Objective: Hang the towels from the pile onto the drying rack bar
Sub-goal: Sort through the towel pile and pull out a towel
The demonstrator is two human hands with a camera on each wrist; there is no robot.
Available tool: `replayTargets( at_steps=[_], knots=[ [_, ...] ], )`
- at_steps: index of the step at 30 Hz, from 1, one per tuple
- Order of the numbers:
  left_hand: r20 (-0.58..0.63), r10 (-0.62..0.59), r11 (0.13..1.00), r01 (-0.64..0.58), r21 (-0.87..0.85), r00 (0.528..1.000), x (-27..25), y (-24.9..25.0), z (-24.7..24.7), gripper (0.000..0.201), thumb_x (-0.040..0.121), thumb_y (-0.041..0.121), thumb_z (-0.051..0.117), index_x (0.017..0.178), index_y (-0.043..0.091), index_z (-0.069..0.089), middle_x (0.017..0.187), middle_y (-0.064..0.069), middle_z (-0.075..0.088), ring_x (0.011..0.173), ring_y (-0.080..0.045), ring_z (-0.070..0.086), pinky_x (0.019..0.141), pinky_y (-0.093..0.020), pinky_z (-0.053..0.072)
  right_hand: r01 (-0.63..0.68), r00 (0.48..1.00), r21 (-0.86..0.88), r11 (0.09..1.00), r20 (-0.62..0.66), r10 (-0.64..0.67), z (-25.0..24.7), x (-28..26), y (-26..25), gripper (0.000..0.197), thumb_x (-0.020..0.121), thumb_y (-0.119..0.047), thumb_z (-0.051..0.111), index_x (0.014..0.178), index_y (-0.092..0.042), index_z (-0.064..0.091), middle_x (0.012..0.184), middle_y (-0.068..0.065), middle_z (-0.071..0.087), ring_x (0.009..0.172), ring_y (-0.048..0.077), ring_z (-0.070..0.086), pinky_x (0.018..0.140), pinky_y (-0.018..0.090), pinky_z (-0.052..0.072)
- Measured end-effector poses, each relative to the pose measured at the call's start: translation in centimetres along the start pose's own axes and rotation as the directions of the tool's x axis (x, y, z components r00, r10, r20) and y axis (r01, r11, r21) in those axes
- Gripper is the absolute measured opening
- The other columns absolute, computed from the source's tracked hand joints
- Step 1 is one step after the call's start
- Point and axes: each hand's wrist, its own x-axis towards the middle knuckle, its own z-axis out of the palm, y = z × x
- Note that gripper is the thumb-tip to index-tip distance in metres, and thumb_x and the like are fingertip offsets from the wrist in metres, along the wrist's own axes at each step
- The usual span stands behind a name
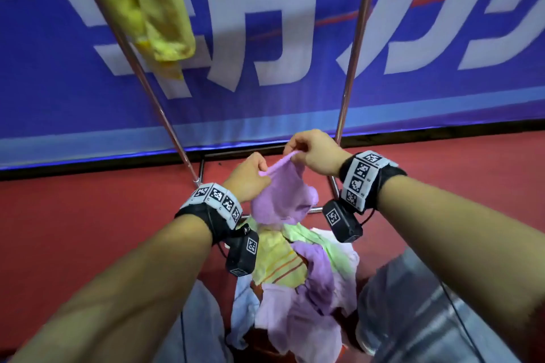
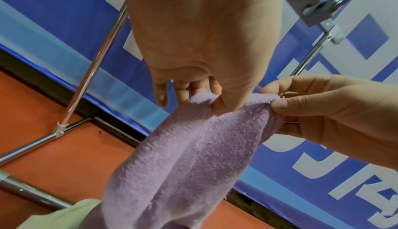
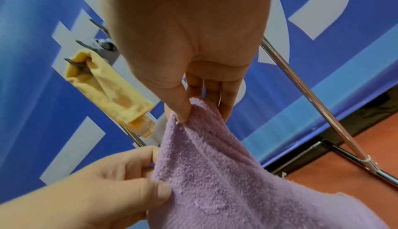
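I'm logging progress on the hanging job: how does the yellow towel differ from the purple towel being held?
The yellow towel already hangs folded over the rack; the purple towel is not yet on it. Nothing touches the yellow towel, while the left hand and right hand pinch the purple towel's top edge. The yellow towel hangs high; the purple towel is low, just above the pile. Both are terry cloths hanging limp.

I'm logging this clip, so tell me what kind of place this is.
Probably an indoor sports hall or event space, not a home: a big blue banner with white lettering stands on a red floor, and a metal drying rack is set before it.
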Motion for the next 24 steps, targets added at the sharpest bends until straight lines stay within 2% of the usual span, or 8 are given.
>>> replayTargets(
  at_steps=[3,6,8,11,14,16,20,24],
  knots=[
    [-0.068,-0.001,0.999,0.005,0.049,0.998,-1.5,1.4,-2.1,0.021,0.078,0.005,0.061,0.089,0.021,0.054,0.073,0.003,0.057,0.067,-0.019,0.050,0.058,-0.029,0.032,0.043,0.992,-0.041,0.998,-0.114,-0.048,-2.0,-0.7,-2.4,0.021,0.076,0.001,0.063,0.078,-0.019,0.070,0.075,-0.002,0.069,0.072,0.014,0.063,0.069,0.026,0.050],
    [-0.133,0.003,0.988,0.018,0.153,0.991,-2.7,2.5,-4.0,0.011,0.078,0.007,0.062,0.080,0.017,0.060,0.075,-0.004,0.061,0.073,-0.024,0.056,0.059,-0.027,0.033,0.046,0.976,-0.013,0.999,-0.214,-0.047,-3.5,-1.4,-4.0,0.019,0.080,0.000,0.061,0.080,-0.017,0.070,0.075,-0.007,0.068,0.072,0.012,0.063,0.070,0.024,0.050],
    [-0.193,-0.005,0.989,0.033,0.141,0.981,-3.3,2.9,-5.1,0.009,0.080,0.011,0.065,0.078,0.018,0.060,0.075,-0.004,0.061,0.078,-0.028,0.060,0.061,-0.027,0.034,0.036,0.964,-0.013,0.999,-0.262,-0.038,-4.5,-1.9,-4.7,0.022,0.080,0.000,0.060,0.080,-0.020,0.069,0.073,-0.010,0.065,0.070,0.007,0.060,0.071,0.022,0.046],
    [-0.308,-0.003,0.999,0.018,0.048,0.951,-3.9,4.2,-6.6,0.006,0.084,0.013,0.064,0.081,0.014,0.060,0.077,0.000,0.061,0.084,-0.028,0.061,0.066,-0.030,0.039,-0.009,0.957,-0.039,0.999,-0.290,-0.003,-5.8,-2.7,-5.4,0.023,0.081,-0.001,0.057,0.081,-0.022,0.068,0.078,-0.008,0.066,0.079,0.011,0.062,0.075,0.022,0.047],
    [-0.394,0.057,0.996,-0.079,-0.039,0.918,-4.4,6.8,-7.9,0.007,0.085,0.010,0.055,0.085,0.014,0.061,0.079,0.004,0.062,0.083,-0.024,0.060,0.066,-0.030,0.042,-0.051,0.958,-0.066,0.997,-0.286,0.030,-6.3,-3.3,-6.0,0.025,0.081,-0.001,0.055,0.085,-0.022,0.069,0.078,-0.007,0.066,0.079,0.012,0.061,0.075,0.023,0.047],
    [-0.360,0.128,0.988,-0.151,-0.035,0.924,-4.7,8.8,-8.5,0.011,0.084,0.009,0.054,0.084,0.017,0.061,0.080,0.008,0.062,0.081,-0.018,0.059,0.066,-0.027,0.040,-0.013,0.966,-0.055,0.998,-0.260,-0.002,-6.4,-3.4,-7.0,0.028,0.080,0.000,0.056,0.092,-0.021,0.070,0.079,-0.004,0.065,0.077,0.014,0.061,0.075,0.023,0.046],
    [-0.272,0.287,0.953,-0.304,-0.021,0.919,-5.2,12.3,-8.8,0.017,0.079,0.003,0.063,0.076,0.020,0.064,0.079,0.005,0.068,0.075,-0.013,0.062,0.067,-0.024,0.048,0.152,0.981,0.016,0.988,-0.127,-0.149,-6.6,-3.7,-10.0,0.032,0.077,-0.012,0.074,0.107,-0.019,0.067,0.099,-0.005,0.069,0.092,0.016,0.066,0.085,0.029,0.053],
    [-0.362,0.323,0.927,-0.370,-0.067,0.875,-5.4,13.9,-8.8,0.015,0.077,0.003,0.067,0.075,0.017,0.064,0.075,0.006,0.068,0.069,-0.008,0.061,0.062,-0.020,0.046,0.162,0.985,0.082,0.983,-0.075,-0.156,-6.3,-3.9,-11.6,0.048,0.070,-0.016,0.077,0.112,-0.025,0.055,0.102,-0.006,0.068,0.095,0.014,0.066,0.082,0.031,0.054]
  ],
)
